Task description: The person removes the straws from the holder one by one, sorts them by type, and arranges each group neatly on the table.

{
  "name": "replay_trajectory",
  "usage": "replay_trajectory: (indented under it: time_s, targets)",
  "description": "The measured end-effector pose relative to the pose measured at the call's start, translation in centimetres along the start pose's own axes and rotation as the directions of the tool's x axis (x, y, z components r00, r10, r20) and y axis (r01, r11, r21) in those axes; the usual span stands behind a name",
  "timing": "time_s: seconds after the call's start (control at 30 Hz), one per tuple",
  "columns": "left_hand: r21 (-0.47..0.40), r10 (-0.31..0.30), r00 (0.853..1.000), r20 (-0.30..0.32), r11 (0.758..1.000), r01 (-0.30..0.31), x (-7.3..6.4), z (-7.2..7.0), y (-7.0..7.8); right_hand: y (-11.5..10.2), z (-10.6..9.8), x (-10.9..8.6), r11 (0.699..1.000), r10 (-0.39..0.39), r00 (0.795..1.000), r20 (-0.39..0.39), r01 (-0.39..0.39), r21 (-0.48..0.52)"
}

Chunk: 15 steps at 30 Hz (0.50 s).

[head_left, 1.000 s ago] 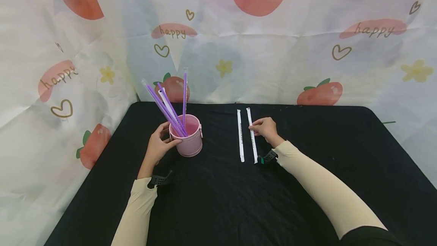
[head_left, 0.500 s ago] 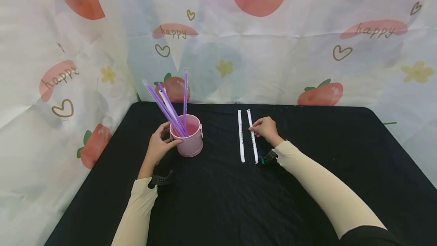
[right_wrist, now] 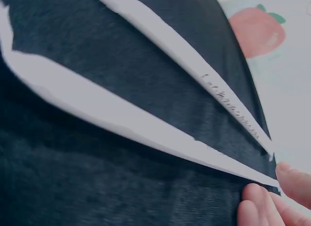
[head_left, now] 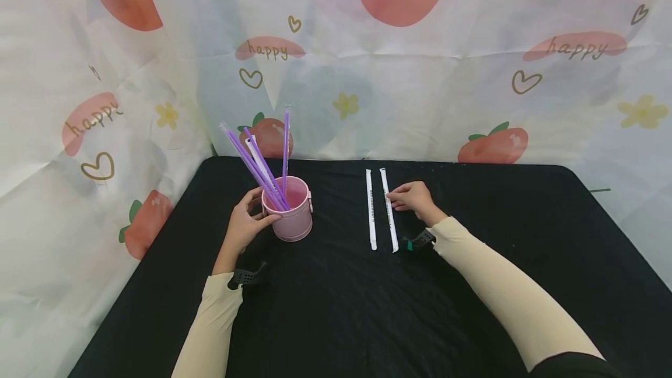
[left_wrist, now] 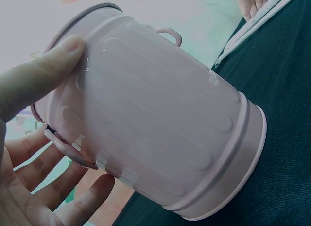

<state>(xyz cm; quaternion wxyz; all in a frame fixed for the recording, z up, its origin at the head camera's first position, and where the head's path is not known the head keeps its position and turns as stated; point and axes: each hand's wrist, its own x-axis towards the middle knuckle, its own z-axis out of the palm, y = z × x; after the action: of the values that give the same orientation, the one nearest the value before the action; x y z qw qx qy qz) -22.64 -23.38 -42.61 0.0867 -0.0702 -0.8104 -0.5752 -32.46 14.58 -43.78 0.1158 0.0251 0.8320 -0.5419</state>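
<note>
Head view: fingers of the left hand (head_left: 244, 223) hold the bucket (head_left: 293, 221) of straws (head_left: 285, 147) toward the far-left corner of the counter (head_left: 336, 314); steadiness there should help. Rightward, a left white straw (head_left: 371, 214) and right white straw (head_left: 392, 230) lie near the far edge. The right hand (head_left: 417, 198), fingers narrowly parted, is at the latter; a mid-length pinch should balance it.
</note>
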Motion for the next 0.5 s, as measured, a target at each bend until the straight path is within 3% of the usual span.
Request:
replay_trajectory:
  time_s: [0.23, 0.5]
  targets:
    - [-0.002, -0.012, 1.0, 0.001, 1.0, 0.012, 0.0, 0.0, -0.1, 0.2, -1.3, -0.4, 0.993, 0.042, 0.994, 0.1, -0.053, 0.108]
    - [-0.004, -0.013, 1.0, 0.003, 1.0, 0.013, 0.0, 0.0, 0.0, 0.3, -2.3, -1.2, 0.989, 0.041, 0.986, 0.159, -0.063, 0.136]
